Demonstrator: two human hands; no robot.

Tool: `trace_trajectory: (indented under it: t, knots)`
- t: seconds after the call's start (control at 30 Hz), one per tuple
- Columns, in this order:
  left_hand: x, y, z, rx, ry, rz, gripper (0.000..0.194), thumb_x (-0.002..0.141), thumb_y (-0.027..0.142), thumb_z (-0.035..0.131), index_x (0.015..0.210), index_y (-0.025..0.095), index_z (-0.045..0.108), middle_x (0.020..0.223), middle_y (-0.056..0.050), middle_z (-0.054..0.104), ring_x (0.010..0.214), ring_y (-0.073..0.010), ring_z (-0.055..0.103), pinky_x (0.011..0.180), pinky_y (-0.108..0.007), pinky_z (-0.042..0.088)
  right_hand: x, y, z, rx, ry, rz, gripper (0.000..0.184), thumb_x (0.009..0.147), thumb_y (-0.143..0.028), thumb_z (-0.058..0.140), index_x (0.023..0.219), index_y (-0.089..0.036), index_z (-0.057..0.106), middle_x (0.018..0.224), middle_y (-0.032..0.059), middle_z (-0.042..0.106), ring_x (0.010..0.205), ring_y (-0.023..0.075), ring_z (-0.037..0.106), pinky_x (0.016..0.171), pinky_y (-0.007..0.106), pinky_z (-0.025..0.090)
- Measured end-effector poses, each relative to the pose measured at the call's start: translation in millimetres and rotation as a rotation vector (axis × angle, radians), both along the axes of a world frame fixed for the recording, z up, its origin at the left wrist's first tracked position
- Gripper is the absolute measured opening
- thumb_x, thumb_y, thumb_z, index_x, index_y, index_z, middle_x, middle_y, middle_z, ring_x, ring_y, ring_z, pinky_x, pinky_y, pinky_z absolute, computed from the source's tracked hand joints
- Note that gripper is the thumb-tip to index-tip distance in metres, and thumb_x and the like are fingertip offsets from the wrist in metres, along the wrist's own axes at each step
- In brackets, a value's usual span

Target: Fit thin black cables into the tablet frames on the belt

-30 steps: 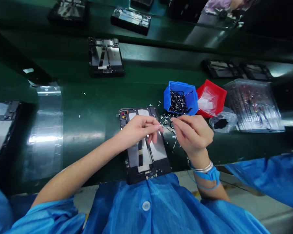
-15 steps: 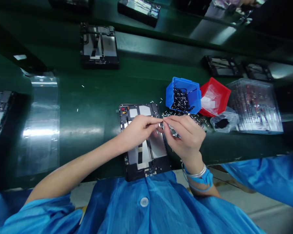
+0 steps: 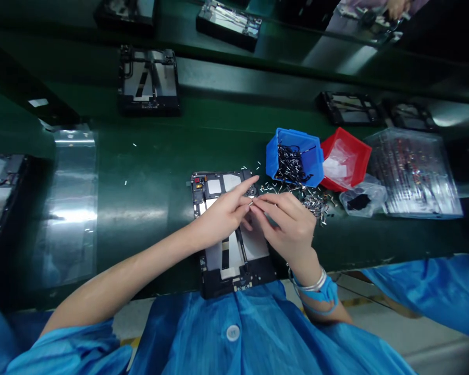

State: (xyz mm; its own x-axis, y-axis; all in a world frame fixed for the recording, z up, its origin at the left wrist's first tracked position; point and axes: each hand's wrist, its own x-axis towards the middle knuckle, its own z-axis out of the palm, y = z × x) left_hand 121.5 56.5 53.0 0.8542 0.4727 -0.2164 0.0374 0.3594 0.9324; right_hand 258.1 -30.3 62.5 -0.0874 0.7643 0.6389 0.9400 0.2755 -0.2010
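Here, over the open tablet point(image 3: 255, 245) on the glossy green tabletop point(image 3: 156, 156), we are pinching a tiny pale part point(image 3: 250, 203) between closed fingertips of our left hand point(image 3: 221, 214) and right hand point(image 3: 292, 229). Loose metal bits point(image 3: 315, 204) are lying at the tablet's two o'clock, near a blue bin point(image 3: 272, 159) — a red bin point(image 3: 360, 165) is sitting at its three. Farther off, at one o'clock, another person's hand point(image 3: 396, 8) is showing.

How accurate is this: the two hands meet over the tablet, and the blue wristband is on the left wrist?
One slip: the head view shows the blue wristband on the right wrist, not the left. The left hand and right hand do meet over the tablet.
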Motion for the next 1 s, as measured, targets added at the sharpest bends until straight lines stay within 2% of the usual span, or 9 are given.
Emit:
trace_trajectory:
  t: [0.13,0.23,0.3,0.4,0.47,0.63,0.77,0.87,1.0]
  knots:
    - [-3,-3,1.3,0.216,0.027,-0.026,0.067,0.087,0.003,0.039,0.151,0.016,0.025,0.106,-0.01,0.07,0.075,-0.0129,0.066,0.072,-0.027,0.056,-4,0,-1.0,-0.013,-0.029,-0.006,0.008,0.083,-0.012,0.062,0.085,-0.017,0.067,0.082,0.0077,0.073,0.073,0.0175,0.063,0.064,0.03,0.053]
    - [-3,-4,1.3,0.315,0.055,-0.041,0.069,0.084,0.003,0.039,0.151,0.016,0.027,0.101,-0.009,0.071,0.074,-0.0139,0.066,0.071,-0.027,0.056,-5,-2,-1.5,-0.014,-0.035,-0.046,0.011,0.083,-0.012,0.059,0.081,-0.019,0.067,0.079,0.0056,0.072,0.07,0.0168,0.063,0.062,0.03,0.053]
    - [-2,-3,1.1,0.255,0.064,-0.065,0.073,0.082,0.001,0.038,0.152,0.016,0.023,0.104,-0.012,0.07,0.079,-0.0159,0.068,0.067,-0.026,0.057,-1,-4,-2.3,-0.005,-0.012,-0.093,0.012,0.082,-0.011,0.059,0.081,-0.02,0.067,0.077,0.0041,0.072,0.07,0.0165,0.064,0.063,0.029,0.053]
    - [-1,1,1.9,0.06,0.077,-0.057,0.079,0.08,-0.001,0.038,0.153,0.018,0.016,0.115,-0.017,0.066,0.095,-0.0211,0.069,0.059,-0.023,0.056,14,-9,-3.7,0.022,-0.018,-0.28,0.019,0.083,-0.008,0.057,0.09,-0.021,0.069,0.08,0.0036,0.073,0.072,0.0173,0.067,0.065,0.03,0.053]
    - [-2,4,2.7,-0.043,0.066,-0.048,0.079,0.082,-0.001,0.039,0.154,0.02,0.013,0.111,-0.016,0.067,0.093,-0.0211,0.07,0.057,-0.022,0.056,24,-12,-4.3,0.026,-0.046,-0.357,0.025,0.084,-0.006,0.055,0.097,-0.021,0.069,0.086,0.0051,0.074,0.076,0.0186,0.068,0.067,0.032,0.054]
    - [-1,4,3.4,-0.125,-0.017,-0.107,0.086,0.079,-0.004,0.039,0.154,0.023,0.008,0.078,-0.002,0.066,0.056,-0.0121,0.066,0.052,-0.02,0.053,22,-9,-4.7,0.012,-0.072,-0.049,0.025,0.083,-0.007,0.062,0.104,-0.02,0.067,0.089,0.0068,0.073,0.077,0.0171,0.066,0.066,0.03,0.054]
    - [-3,-2,13.4,-0.109,-0.014,-0.149,0.085,0.08,0.001,0.043,0.154,0.017,0.006,0.074,-0.001,0.065,0.054,-0.0126,0.064,0.05,-0.022,0.051,9,-3,-1.8,0.079,-0.078,0.057,0.016,0.083,-0.007,0.063,0.09,-0.021,0.069,0.084,0.0064,0.072,0.074,0.0169,0.064,0.06,0.03,0.053]
    - [-30,-6,29.2,0.074,-0.018,-0.023,0.078,0.088,0.019,0.054,0.154,0.017,0.014,0.095,-0.01,0.069,0.077,-0.0176,0.069,0.062,-0.026,0.054,4,-2,3.5,0.073,0.114,0.008,0.017,0.082,-0.007,0.064,0.086,-0.022,0.07,0.081,0.0038,0.072,0.073,0.0161,0.064,0.063,0.031,0.054]
    - [-97,-15,36.1,0.428,0.131,0.348,0.058,0.093,0.028,0.052,0.148,0.022,0.034,0.118,-0.011,0.066,0.101,-0.0207,0.065,0.085,-0.032,0.053,-8,4,5.8,-0.136,0.605,-0.058,0.012,0.08,-0.013,0.068,0.08,-0.024,0.073,0.077,0.0001,0.073,0.071,0.015,0.067,0.059,0.029,0.054]
